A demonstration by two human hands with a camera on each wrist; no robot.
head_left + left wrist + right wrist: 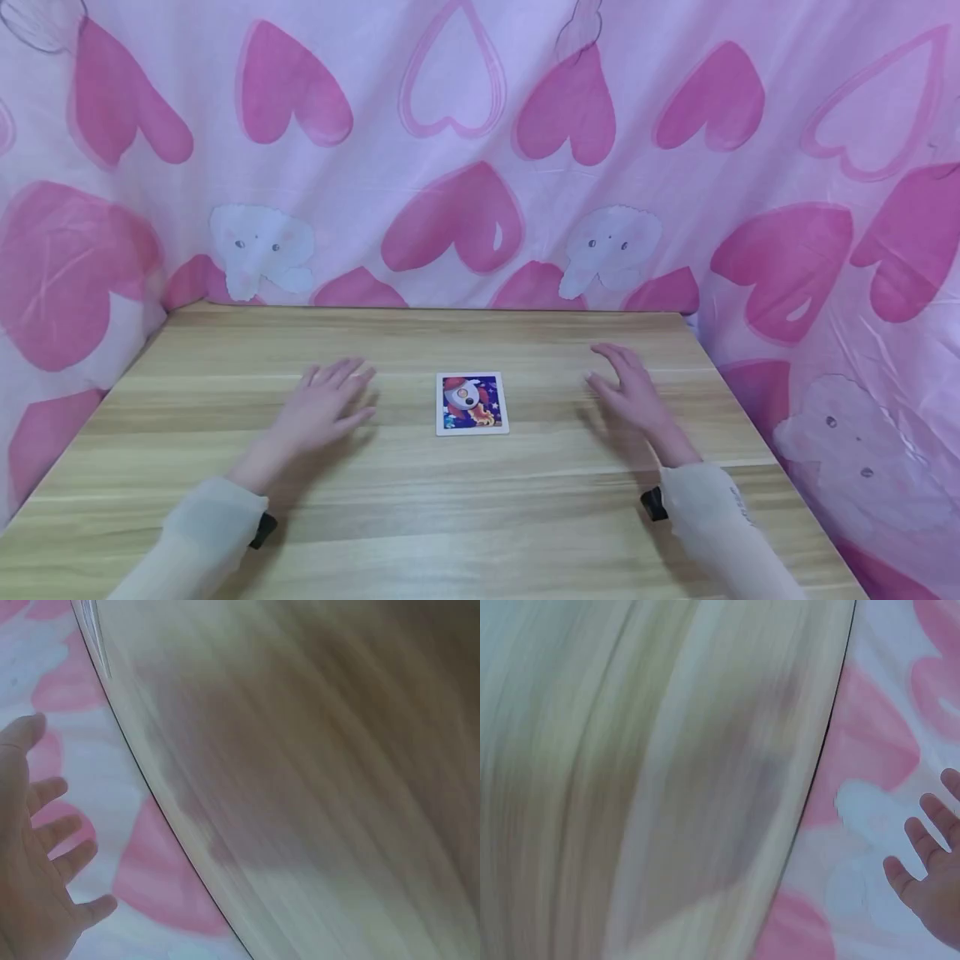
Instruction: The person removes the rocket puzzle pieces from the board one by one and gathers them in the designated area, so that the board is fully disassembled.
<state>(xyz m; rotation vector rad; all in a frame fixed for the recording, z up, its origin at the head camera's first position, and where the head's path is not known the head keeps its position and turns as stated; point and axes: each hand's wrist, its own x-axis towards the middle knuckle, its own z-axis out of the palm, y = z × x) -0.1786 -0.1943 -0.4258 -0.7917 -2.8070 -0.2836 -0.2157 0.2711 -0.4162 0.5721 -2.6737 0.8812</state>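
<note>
A small picture card (472,404) with a white border lies flat on the wooden table, showing a white and red rocket with orange flames on dark blue. To its left, my left hand (318,408) hovers over the tabletop with its fingers spread and nothing in its grasp. On the card's other side is my right hand (630,400), also raised, fingers apart and slightly bent, holding nothing. Both hands stand apart from the card. The left wrist view has the left hand (34,862) at its left edge; in the right wrist view the right hand (937,877) is partly cut off.
The light wood table (450,517) reaches back to a pink curtain (360,183) printed with hearts and white animals, which hangs behind and along both sides. A black strap piece (262,530) shows beneath the left sleeve, another (654,503) by the right sleeve.
</note>
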